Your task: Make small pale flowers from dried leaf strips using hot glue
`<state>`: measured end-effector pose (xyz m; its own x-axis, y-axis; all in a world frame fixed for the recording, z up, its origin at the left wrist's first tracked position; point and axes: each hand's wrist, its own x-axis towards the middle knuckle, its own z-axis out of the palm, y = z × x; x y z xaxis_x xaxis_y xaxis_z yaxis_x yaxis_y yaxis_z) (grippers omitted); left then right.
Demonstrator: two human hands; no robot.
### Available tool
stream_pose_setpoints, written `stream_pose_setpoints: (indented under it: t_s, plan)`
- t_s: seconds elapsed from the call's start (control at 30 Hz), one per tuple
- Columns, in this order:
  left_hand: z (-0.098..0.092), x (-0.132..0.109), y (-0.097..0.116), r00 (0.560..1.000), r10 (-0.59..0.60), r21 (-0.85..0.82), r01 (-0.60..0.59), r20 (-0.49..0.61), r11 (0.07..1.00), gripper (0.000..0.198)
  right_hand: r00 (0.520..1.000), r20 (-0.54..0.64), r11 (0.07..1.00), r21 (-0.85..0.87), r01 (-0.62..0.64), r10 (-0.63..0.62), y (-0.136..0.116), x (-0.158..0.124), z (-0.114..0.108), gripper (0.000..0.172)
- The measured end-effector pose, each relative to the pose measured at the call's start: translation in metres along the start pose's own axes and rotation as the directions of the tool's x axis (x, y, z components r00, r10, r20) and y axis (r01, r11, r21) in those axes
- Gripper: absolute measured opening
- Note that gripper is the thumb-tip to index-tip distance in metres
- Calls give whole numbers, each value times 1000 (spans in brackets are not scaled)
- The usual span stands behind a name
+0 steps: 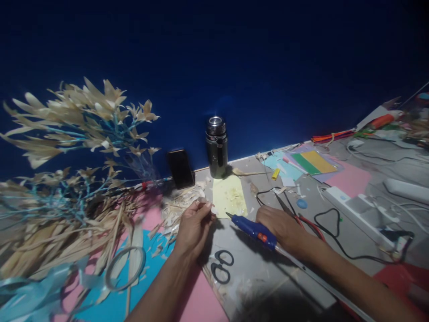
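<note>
My right hand (273, 223) is wrapped round a blue hot glue gun (253, 230), its nozzle pointing left. A long, clear glue stick (318, 279) runs out of its back towards the lower right. Opposite the nozzle, my left hand (194, 226) is closed in a pinch; a thin brownish tip shows at the fingers, too small to name. Between and beyond the hands lies a pale yellow sheet (229, 192) with glue spots on it. Two black loop handles (221, 268), like those of scissors, lie below the nozzle.
Behind the sheet stands a dark metal flask (216, 150), beside an upright phone (181, 168). Pale dried-husk flowers (80, 120) and a tape ring (125, 268) are on the left. Cables and a white power strip (360, 217) lie right, near coloured sheets (315, 162).
</note>
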<state>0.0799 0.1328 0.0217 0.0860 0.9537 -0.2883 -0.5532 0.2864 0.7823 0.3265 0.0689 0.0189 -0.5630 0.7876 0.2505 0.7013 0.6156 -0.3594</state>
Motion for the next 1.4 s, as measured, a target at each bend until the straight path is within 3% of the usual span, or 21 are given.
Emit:
stream_pose_setpoints:
  t_s: [0.27, 0.77, 0.93, 1.13, 1.23, 1.33, 1.4]
  plan:
    - [1, -1, 0, 1000, -17, -11, 16, -7, 1000, 32, 998, -49, 999, -19, 33, -34, 0, 2, 2, 14]
    - [2, -3, -3, 1000, -31, 19, 31, 4, 999, 29, 998, 1, 998, -2, 58, -58, -9, 11, -2, 7]
    - [0, -2, 2, 1000, -22, 16, 22, 9, 1000, 30, 999, 45, 996, -90, 1, 3, 0, 5, 7, 10]
    - [1, -6, 3, 999, -25, 98, 21, 37, 995, 27, 979, 83, 961, -224, -164, 187, 12, 3, 29, 7]
    - [2, -8, 3, 998, -8, 148, -1, 60, 989, 30, 967, 133, 968, -156, -196, 217, 11, 0, 22, 17]
    - [5, -12, 3, 996, 52, 197, -65, 71, 978, 30, 970, 192, 988, -4, -154, 152, 3, 3, 1, 41]
    - [8, -17, 4, 995, 83, 283, -96, 59, 954, 29, 978, 139, 979, 113, -171, 155, -7, 10, -13, 37]
